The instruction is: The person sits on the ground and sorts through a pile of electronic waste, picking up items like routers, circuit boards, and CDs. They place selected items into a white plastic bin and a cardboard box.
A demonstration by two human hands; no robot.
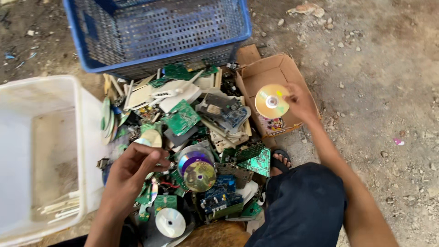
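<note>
My right hand [300, 103] holds a gold disc [271, 101] by its edge above an open cardboard box [270, 73]. My left hand [130, 171] hovers over a pile of green circuit boards [183, 116] and discs, fingers curled and apart, with nothing clearly in it. Close to its fingertips lie a purple disc [194, 158] and a yellowish disc [200, 176]. A white disc [170, 222] rests lower in the pile.
A blue perforated crate [155, 27] stands at the top. A white plastic tub [50, 151] sits on the left. My dark-trousered knee [304, 206] and sandalled foot [280, 161] are beside the pile. Gravelly ground [388, 68] lies to the right.
</note>
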